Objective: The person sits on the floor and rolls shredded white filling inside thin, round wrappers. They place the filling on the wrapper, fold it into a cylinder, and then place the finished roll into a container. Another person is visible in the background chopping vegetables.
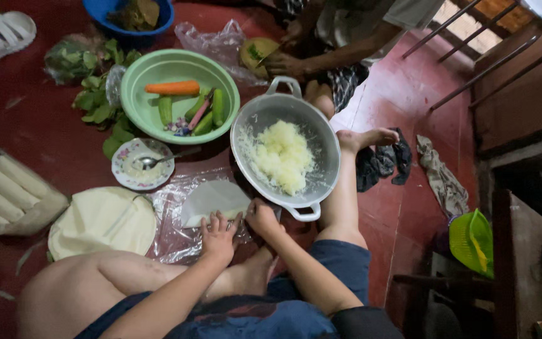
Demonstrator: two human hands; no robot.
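Both hands, left hand [218, 234] spread and right hand [261, 218] curled, pressed the near edge of 1 pale wrapper [213, 199] on plastic sheet [174, 238].

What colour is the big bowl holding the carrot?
The bowl is light green, seen clearly in the head view.

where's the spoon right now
The spoon lies in the small patterned saucer on the red floor, left of centre in the head view, just below the green bowl and above the stack of pale wrappers.
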